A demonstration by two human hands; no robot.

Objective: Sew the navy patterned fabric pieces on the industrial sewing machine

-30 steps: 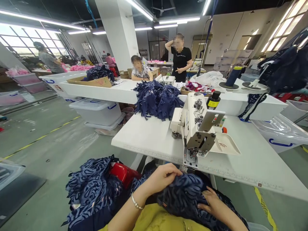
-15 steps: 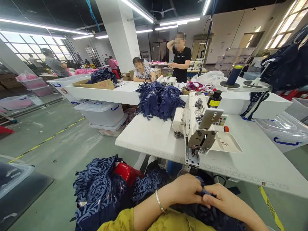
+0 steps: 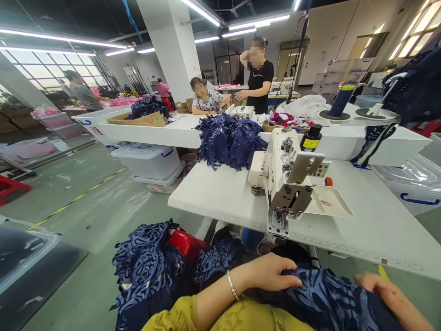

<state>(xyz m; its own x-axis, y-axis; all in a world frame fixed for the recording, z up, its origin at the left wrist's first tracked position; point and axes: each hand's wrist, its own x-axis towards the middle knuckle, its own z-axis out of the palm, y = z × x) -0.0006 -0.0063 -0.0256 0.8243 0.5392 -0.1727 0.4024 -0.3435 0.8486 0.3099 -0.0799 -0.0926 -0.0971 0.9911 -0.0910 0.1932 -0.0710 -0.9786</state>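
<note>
Facing desk (image 3: 213, 193): white, carrying the sewing machine (image 3: 285, 170); handling seems easiest below its near edge, clear of the needle area.
Patterned navy cloth (image 3: 330, 294): over the person's lap; best kept flat and evenly tensioned, as folds could hide its edges.
Left hand (image 3: 267, 273): pinching the cloth's near-desk edge; a light, steady hold should suit.
Right hand (image 3: 387, 292): at the cloth's other end, grip impossible to tell; a gentle outward pull would help.
Gap between hands: they met half a second ago; now cloth spreads between them.
</note>
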